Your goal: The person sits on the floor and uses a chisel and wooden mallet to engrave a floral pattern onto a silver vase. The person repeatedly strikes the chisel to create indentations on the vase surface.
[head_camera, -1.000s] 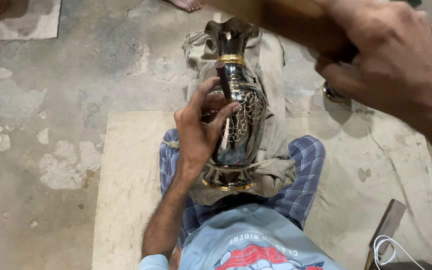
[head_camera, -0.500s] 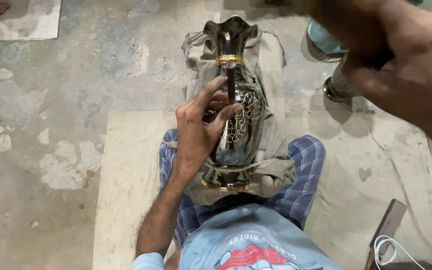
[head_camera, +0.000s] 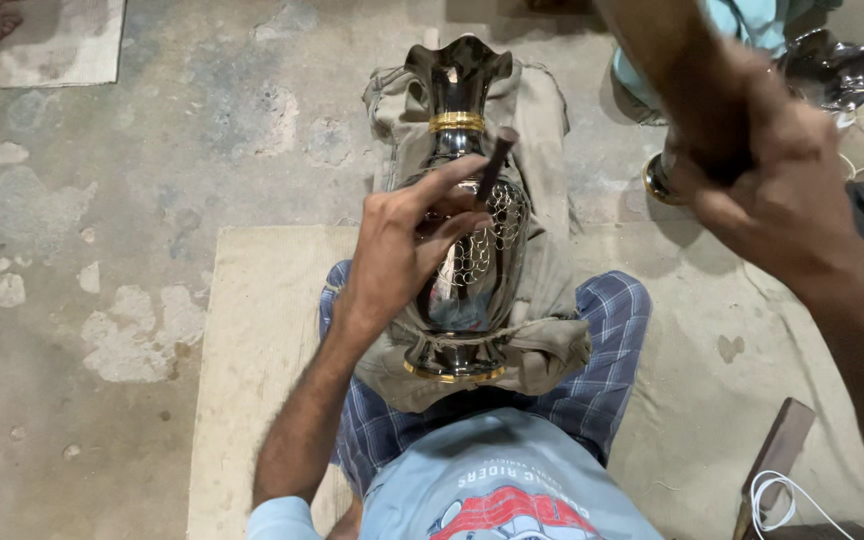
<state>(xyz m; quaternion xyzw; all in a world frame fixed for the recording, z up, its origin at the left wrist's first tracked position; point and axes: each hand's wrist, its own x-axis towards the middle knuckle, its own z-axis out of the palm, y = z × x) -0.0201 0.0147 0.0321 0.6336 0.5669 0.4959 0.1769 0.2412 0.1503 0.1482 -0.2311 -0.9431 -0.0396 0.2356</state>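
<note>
Engraving in hand: left hand (head_camera: 402, 250) pinches chisel (head_camera: 492, 160) on vase (head_camera: 472, 250); right hand (head_camera: 772, 190), at two o'clock, grips a raised mallet (head_camera: 672, 70), whose blow must land squarely

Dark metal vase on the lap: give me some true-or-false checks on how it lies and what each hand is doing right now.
1. The dark shiny metal vase with gold bands lies on a khaki cloth across the lap. True.
2. The vase mouth points toward the person's body. False: its fluted mouth points away; the base is nearest the body.
3. The left hand holds a thin dark rod-shaped tool against the vase. True.
4. The right hand rests flat on the vase. False: it is raised off to the right, gripping a dark handle.
5. The vase body is plain. False: it bears a scale-like pattern.
</note>
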